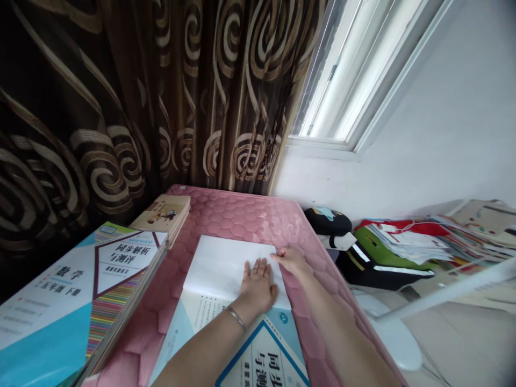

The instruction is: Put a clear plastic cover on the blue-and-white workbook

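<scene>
A white sheet of paper (226, 266) lies on a pink quilted table (250, 215), across the top of a blue and white workbook (266, 360). My left hand (257, 287) lies flat on the sheet with its fingers stretched out; a thin bracelet is on that wrist. My right hand (292, 259) rests at the sheet's right edge near the far corner, fingers closed on the paper's edge.
A stack of workbooks (72, 301) fills the table's left side, with a thinner beige stack of books (163, 214) behind it. A dark patterned curtain (121, 97) hangs behind. To the right lie a black bag (328, 220) and a heap of papers and folders (423, 242).
</scene>
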Demonstrator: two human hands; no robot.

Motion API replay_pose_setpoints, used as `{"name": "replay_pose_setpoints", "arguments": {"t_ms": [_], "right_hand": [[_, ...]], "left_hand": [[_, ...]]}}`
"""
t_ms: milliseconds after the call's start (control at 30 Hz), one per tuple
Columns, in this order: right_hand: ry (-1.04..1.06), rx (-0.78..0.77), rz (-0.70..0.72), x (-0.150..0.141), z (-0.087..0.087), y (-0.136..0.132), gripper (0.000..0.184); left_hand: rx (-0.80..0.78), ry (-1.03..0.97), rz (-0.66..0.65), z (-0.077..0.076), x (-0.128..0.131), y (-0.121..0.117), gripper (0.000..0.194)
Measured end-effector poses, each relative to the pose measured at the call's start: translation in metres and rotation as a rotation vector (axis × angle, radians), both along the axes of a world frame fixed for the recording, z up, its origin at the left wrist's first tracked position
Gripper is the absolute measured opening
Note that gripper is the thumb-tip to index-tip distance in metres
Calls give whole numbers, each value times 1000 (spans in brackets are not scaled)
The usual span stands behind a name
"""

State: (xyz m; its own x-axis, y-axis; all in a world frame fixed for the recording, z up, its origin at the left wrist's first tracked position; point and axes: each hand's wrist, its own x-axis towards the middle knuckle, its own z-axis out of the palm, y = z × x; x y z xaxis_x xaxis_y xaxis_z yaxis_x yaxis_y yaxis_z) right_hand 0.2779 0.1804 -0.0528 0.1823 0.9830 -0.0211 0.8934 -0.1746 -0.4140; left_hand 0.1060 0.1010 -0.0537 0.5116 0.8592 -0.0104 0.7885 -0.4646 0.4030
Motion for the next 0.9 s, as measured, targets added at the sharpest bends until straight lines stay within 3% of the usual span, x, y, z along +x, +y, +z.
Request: {"name": "replay_pose_setpoints", "arguments": {"t_ms": [133, 267, 333, 500, 600, 733, 900], "right_hand": [[-91, -66, -104, -10, 2, 9, 48], [-118, -93, -160, -16, 4, 6, 55], [-118, -100, -169, -17, 5, 4, 56], [-117, -81, -148, -18, 4, 0, 54], [-116, -61, -117, -17, 3, -7, 45], [-93, -39, -23, -15, 7, -34, 29], [-56, -60, 52, -15, 10, -104, 31]], "left_hand": [[-6, 5, 5, 0, 0, 1, 69], [-30, 11, -88, 6, -15, 12, 63], [-42, 33, -105, 12, -34, 24, 58], [-53, 159, 139, 24, -104, 61, 52], [-73, 183, 185, 24, -135, 74, 53], [-73, 195, 192, 23, -142, 78, 54], [-72, 202, 195, 26, -136, 77, 53]]}}
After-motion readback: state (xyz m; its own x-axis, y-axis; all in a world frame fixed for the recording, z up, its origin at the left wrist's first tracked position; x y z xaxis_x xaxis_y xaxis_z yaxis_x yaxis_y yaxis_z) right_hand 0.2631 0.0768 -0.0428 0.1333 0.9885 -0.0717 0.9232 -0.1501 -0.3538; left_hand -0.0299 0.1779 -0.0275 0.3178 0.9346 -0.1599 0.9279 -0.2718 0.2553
